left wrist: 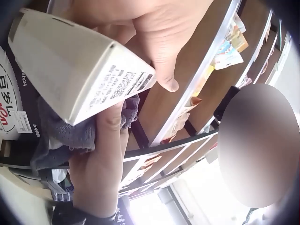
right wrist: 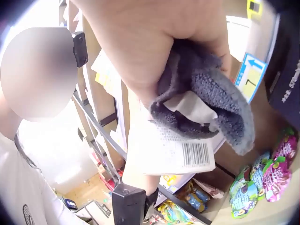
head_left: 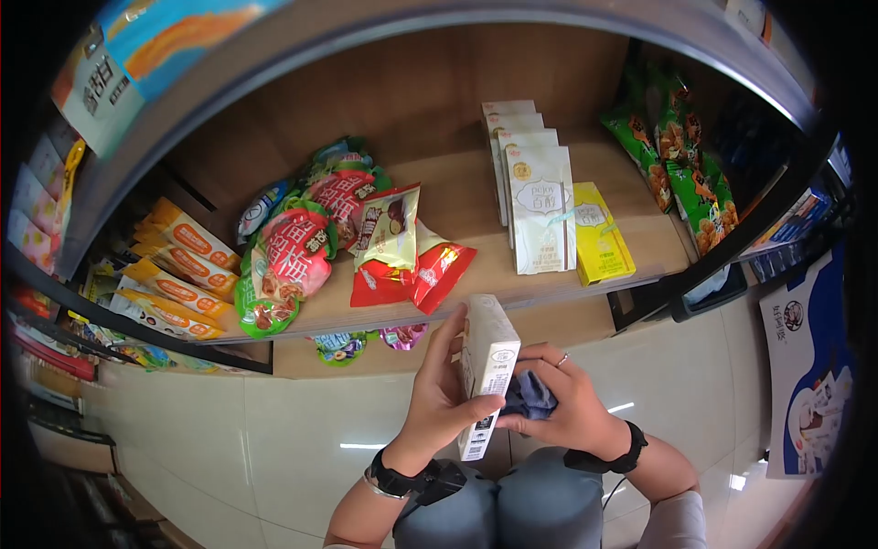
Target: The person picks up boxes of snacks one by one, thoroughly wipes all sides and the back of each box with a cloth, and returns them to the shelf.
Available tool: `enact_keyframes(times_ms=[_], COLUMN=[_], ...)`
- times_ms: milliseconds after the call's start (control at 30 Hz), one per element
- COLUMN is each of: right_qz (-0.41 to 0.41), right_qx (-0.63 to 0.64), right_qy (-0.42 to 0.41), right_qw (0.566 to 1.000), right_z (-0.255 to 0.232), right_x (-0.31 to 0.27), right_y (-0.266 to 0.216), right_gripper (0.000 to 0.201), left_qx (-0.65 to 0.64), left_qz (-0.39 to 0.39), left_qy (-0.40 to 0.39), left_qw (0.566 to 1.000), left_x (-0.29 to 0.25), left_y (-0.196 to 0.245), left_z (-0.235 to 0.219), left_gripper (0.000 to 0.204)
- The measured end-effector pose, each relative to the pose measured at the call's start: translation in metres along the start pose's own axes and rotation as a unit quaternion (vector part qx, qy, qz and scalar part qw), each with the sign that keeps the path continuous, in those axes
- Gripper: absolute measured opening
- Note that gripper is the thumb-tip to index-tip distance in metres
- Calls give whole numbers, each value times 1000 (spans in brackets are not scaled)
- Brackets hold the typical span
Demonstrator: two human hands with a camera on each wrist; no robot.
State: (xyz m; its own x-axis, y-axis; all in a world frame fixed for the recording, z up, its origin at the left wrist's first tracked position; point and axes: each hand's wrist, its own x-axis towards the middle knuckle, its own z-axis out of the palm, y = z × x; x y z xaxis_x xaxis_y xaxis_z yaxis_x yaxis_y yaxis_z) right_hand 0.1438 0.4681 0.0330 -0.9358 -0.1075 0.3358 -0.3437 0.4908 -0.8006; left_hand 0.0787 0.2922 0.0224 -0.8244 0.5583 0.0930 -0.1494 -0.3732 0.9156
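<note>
My left hand (head_left: 437, 403) grips a white snack box (head_left: 491, 366) by its long sides, thumb on the near narrow face. The box stands on edge, tilted, in front of the shelf; its barcode (right wrist: 196, 154) shows in the right wrist view. In my right hand (head_left: 578, 407) is a bunched grey-blue cloth (head_left: 530, 395), held against the side of the box. Folds of the cloth (right wrist: 220, 98) hang from between the fingers in the right wrist view. On the shelf beyond stand similar white boxes (head_left: 541, 215) in a row, with a yellow box (head_left: 602, 238) beside them.
Left of the boxes lie red snack bags (head_left: 439, 274), green-and-pink bags (head_left: 288, 256) and orange packets (head_left: 183, 284). Green bags (head_left: 681, 165) stand at the right end. The shelf's front edge (head_left: 412, 316) runs just beyond my hands. A blue-and-white carton (head_left: 809, 375) stands right.
</note>
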Motion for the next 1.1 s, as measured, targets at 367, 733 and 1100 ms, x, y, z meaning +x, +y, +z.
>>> enact_keyframes(times_ms=[367, 733, 1100], right_qz=[10, 15, 163], right_qx=[56, 106, 398], right_qy=[-4, 7, -22], right_qw=[998, 994, 903], right_z=[-22, -46, -75], right_x=[17, 43, 73], right_y=[-3, -8, 24], right_gripper=[62, 53, 43], left_qx=[228, 266, 178], left_qz=[104, 91, -155], left_qy=[10, 63, -19], left_qw=[968, 958, 972], left_x=[15, 32, 37], left_y=[8, 26, 69], left_z=[6, 24, 12], left_gripper=[100, 86, 56])
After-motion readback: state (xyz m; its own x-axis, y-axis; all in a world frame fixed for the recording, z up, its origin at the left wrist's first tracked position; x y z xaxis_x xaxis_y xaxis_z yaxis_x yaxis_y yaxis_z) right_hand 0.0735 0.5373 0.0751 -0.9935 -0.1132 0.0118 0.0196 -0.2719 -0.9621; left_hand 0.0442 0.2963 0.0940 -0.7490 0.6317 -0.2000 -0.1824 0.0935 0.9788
